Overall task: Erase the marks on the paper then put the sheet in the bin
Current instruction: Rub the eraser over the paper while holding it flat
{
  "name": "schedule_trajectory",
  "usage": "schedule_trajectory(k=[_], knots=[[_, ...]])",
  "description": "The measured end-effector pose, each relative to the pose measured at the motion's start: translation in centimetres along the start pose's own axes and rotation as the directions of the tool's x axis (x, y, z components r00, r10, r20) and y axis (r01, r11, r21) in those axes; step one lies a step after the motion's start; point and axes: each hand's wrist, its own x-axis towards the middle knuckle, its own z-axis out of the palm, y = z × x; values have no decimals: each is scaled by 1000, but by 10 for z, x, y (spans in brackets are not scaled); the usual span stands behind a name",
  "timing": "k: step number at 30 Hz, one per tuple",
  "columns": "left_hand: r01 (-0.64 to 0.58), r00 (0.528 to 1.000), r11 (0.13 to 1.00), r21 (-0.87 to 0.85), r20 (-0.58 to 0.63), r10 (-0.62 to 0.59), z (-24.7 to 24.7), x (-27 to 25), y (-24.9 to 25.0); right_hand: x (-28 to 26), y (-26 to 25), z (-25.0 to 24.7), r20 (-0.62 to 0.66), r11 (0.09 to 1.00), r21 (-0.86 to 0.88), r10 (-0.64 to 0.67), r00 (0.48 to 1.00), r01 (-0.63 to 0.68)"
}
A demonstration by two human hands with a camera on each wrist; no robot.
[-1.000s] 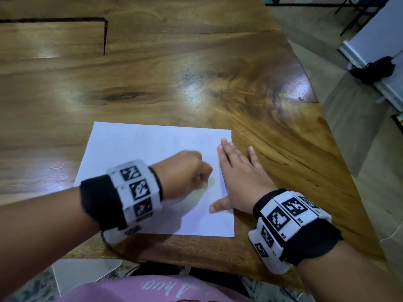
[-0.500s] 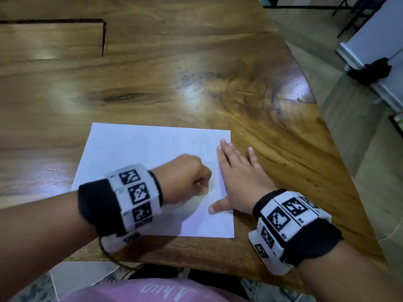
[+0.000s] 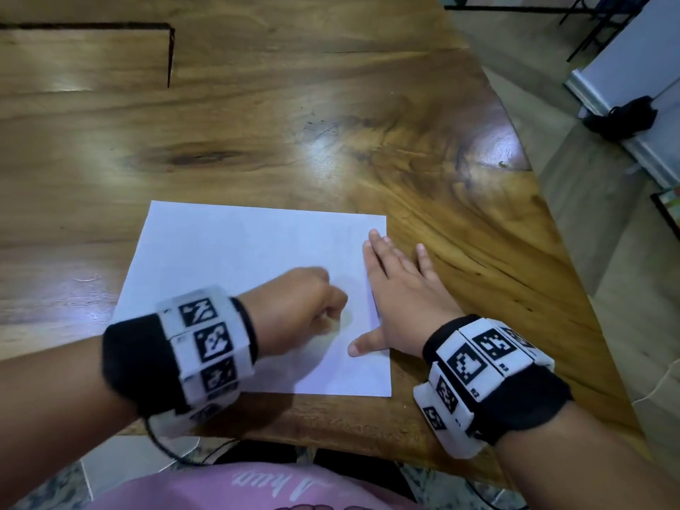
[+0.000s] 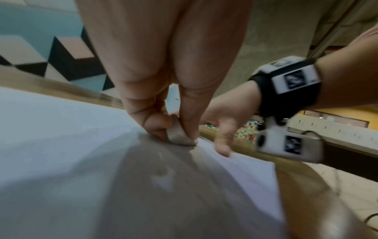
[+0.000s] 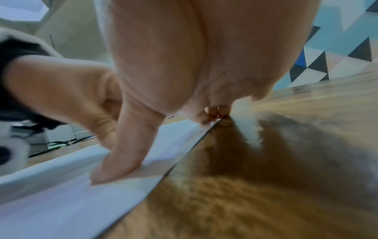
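Head view runs, from left to right, across the wooden tabletop, glossy and strongly grained, with a dark straight seam near its far left corner. A white sheet of paper, thin, flat and rectangular, lies close to the near edge, a little toward the right side where the tabletop's edge curves away. No marks on it can be made out, and no bin is in view.

Over the sheet's near right part the left hand is curled into a fist. The left wrist view shows why: its fingers and thumb pinch a small pale eraser, a soft rounded block, pressed down onto the paper, so the rubbing step looks to be under way.

Just right of it the right hand lies flat, fingers straight and close together, the little finger set slightly apart, the thumb spread out onto the sheet. It straddles the paper's right edge, most likely to keep the light sheet from sliding or wrinkling under the eraser.
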Motion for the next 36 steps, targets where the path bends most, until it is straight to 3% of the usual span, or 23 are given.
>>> schedule_trajectory(k=[3, 7, 9, 16, 22, 24, 29, 31, 36], knots=[[-17, 999, 1000, -26, 36, 18, 1, -6, -1, 0, 0, 1, -2, 1000, 1, -1, 1000, 1], [38, 989, 999, -3, -145, -38, -19, 28, -11, 1, -1, 0, 0, 1000, -8, 2, 1000, -2], [55, 985, 998, 7, -163, -53, -21, 33, -13, 1, -1, 1, 0, 1000, -11, 6, 1000, -6], [1, 992, 1000, 0, 129, -1, -4, -10, -7, 0, -1, 0, 6, 1000, -6, 2, 1000, -2], [57, 993, 998, 33, -102, -53, -25, 46, -5, 1, -1, 0, 11, 1000, -27, 11, 1000, -11], [62, 994, 997, 40, -95, -58, -23, 45, -3, 1, -2, -1, 16, 999, -34, 14, 1000, -13], [-79, 997, 996, 30, 25, 79, 14, -14, 7, 0, -2, -1, 19, 1000, -21, 13, 1000, -13], [-83, 996, 996, 38, 42, 82, 18, -22, 6, -1, -2, -1, 18, 1000, -17, 12, 1000, -11], [-8, 996, 1000, 6, -92, 8, -4, 18, 5, -1, -2, -1, 16, 1000, -18, 4, 1000, -4]])
